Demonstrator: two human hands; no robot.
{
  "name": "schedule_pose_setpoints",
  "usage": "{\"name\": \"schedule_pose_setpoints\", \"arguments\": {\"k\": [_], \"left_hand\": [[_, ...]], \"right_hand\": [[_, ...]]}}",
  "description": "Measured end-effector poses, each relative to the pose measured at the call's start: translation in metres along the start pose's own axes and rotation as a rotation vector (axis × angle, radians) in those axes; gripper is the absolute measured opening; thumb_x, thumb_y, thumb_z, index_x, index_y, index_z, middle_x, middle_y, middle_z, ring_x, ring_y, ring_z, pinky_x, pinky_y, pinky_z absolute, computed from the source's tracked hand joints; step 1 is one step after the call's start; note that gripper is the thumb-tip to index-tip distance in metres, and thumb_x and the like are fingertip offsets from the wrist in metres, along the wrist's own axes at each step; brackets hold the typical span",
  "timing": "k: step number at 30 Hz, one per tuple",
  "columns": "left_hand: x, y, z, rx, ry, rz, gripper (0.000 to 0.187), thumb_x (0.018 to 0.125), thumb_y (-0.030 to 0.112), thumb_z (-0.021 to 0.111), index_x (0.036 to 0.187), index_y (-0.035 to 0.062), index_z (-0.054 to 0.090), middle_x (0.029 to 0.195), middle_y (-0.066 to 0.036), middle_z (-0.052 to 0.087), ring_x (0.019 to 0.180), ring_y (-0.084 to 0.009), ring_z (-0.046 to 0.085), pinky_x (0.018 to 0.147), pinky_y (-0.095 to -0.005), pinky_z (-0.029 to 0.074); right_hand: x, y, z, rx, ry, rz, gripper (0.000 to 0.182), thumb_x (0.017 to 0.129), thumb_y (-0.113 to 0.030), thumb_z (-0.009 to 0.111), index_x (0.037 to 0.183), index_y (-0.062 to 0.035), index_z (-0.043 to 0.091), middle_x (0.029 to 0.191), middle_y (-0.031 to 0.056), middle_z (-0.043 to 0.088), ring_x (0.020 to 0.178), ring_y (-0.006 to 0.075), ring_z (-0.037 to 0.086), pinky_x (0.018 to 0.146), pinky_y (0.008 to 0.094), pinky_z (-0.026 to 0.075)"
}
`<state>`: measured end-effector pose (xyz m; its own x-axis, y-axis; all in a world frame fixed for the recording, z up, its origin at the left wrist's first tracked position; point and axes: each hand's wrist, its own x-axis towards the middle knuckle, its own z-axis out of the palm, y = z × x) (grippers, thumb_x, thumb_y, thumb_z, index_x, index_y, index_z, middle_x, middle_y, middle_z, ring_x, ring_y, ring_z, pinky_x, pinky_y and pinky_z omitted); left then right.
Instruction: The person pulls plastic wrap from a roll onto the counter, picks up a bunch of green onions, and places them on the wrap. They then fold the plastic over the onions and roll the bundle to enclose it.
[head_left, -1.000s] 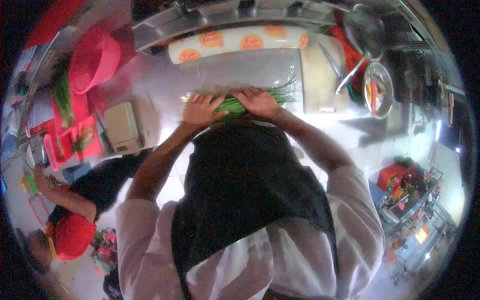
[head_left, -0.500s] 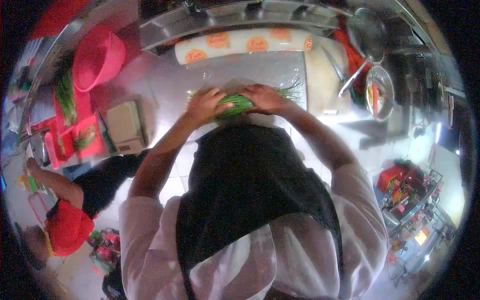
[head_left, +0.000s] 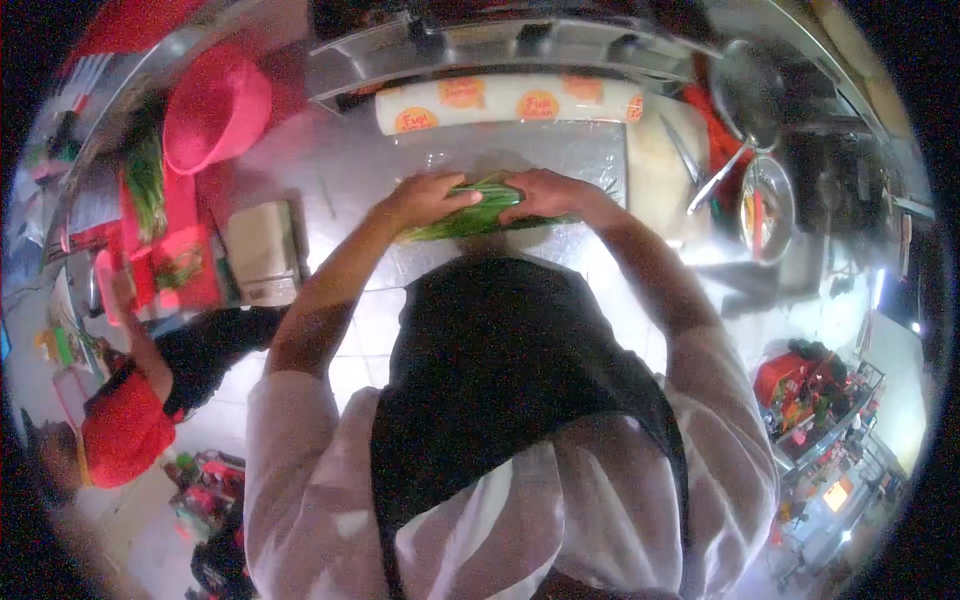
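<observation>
Together, the left hand (head_left: 428,200) and right hand (head_left: 545,193) squeeze the green stalks (head_left: 470,217) so the bundle stays tight on the plastic wrap (head_left: 590,150).

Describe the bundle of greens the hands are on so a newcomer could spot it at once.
Start at the steel counter and find the long white roll with orange labels along its back. On the clear film sheet in front of it lies the bundle of thin green stalks, gripped by the left hand and right hand. Other greens lie far left beside red trays.
</observation>
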<state>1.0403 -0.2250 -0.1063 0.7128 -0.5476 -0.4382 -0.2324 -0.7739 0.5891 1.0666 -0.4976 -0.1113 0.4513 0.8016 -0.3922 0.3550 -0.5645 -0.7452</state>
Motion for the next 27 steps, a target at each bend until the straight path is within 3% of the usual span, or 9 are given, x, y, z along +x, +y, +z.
{"name": "schedule_pose_setpoints", "arguments": {"k": [6,8,12,15,17,20,24,26,27], "left_hand": [[-0.015,-0.017,-0.013,0.255,0.019,-0.061,0.074,0.098,0.070,0.043,0.112,0.0036,0.073,0.117,-0.023,0.069,0.115,-0.0387,0.065,0.100,-0.0498,0.049],[-0.013,-0.029,-0.009,0.246,-0.015,-0.072,0.077,0.094,0.078,0.040,0.115,0.0124,0.075,0.114,-0.019,0.072,0.115,-0.0363,0.064,0.103,-0.0534,0.044],[-0.017,-0.035,0.002,0.240,0.072,-0.061,0.078,0.094,0.079,0.038,0.111,0.0126,0.076,0.110,-0.019,0.072,0.112,-0.0363,0.064,0.102,-0.0534,0.044],[-0.022,-0.044,0.012,0.174,0.260,-0.105,0.075,0.096,0.075,0.041,0.108,0.0095,0.076,0.104,-0.019,0.071,0.107,-0.0361,0.065,0.100,-0.0501,0.046],[-0.021,-0.067,0.018,-0.330,0.241,-0.246,0.067,0.099,0.066,0.048,0.107,0.0041,0.073,0.102,-0.022,0.070,0.104,-0.0370,0.066,0.097,-0.0471,0.049],[-0.023,-0.087,0.032,-0.156,0.313,-0.031,0.053,0.102,0.051,0.052,0.108,0.0019,0.071,0.107,-0.025,0.070,0.106,-0.0387,0.067,0.094,-0.0465,0.052],[-0.035,-0.093,0.030,-0.401,0.355,-0.196,0.043,0.102,0.041,0.053,0.109,0.0025,0.071,0.109,-0.025,0.069,0.106,-0.0412,0.067,0.094,-0.0483,0.052],[-0.042,-0.091,0.001,-0.243,0.387,-0.319,0.039,0.100,0.038,0.054,0.109,0.0047,0.072,0.109,-0.024,0.070,0.104,-0.0415,0.067,0.093,-0.0476,0.052],[-0.046,-0.081,-0.012,-0.165,0.564,-0.228,0.043,0.096,0.044,0.061,0.118,0.0081,0.070,0.113,-0.022,0.071,0.109,-0.0401,0.066,0.100,-0.0476,0.049]], "right_hand": [[0.001,-0.010,-0.011,0.053,-0.059,0.075,0.069,0.087,-0.050,0.075,0.140,-0.0102,0.055,0.115,0.0198,0.070,0.106,0.0351,0.068,0.093,0.0471,0.051],[0.006,-0.003,-0.008,0.055,-0.065,0.048,0.068,0.088,-0.049,0.075,0.140,-0.0100,0.055,0.116,0.0197,0.070,0.107,0.0352,0.068,0.093,0.0471,0.051],[0.009,-0.001,-0.006,0.128,-0.022,-0.047,0.067,0.089,-0.046,0.075,0.141,-0.0099,0.054,0.119,0.0199,0.070,0.111,0.0360,0.067,0.096,0.0476,0.051],[0.009,-0.005,-0.008,0.082,-0.062,0.027,0.067,0.089,-0.046,0.075,0.141,-0.0100,0.054,0.120,0.0204,0.069,0.113,0.0365,0.066,0.097,0.0473,0.050],[0.013,-0.003,-0.008,0.044,-0.072,0.026,0.067,0.089,-0.047,0.074,0.140,-0.0099,0.055,0.120,0.0205,0.069,0.114,0.0370,0.066,0.098,0.0476,0.050],[0.018,-0.003,-0.010,-0.037,-0.144,0.072,0.067,0.088,-0.048,0.074,0.139,-0.0098,0.056,0.120,0.0207,0.069,0.116,0.0383,0.065,0.099,0.0484,0.050],[0.024,0.001,-0.004,-0.116,-0.187,0.125,0.067,0.087,-0.052,0.073,0.137,-0.0097,0.057,0.126,0.0213,0.066,0.119,0.0405,0.062,0.101,0.0503,0.049],[0.021,-0.002,-0.006,-0.105,-0.183,0.119,0.068,0.087,-0.053,0.073,0.137,-0.0097,0.057,0.128,0.0213,0.064,0.121,0.0408,0.060,0.102,0.0503,0.049],[0.020,-0.006,-0.009,-0.090,-0.171,0.113,0.069,0.087,-0.055,0.072,0.137,-0.0098,0.057,0.131,0.0213,0.063,0.122,0.0412,0.059,0.102,0.0503,0.048]]}}
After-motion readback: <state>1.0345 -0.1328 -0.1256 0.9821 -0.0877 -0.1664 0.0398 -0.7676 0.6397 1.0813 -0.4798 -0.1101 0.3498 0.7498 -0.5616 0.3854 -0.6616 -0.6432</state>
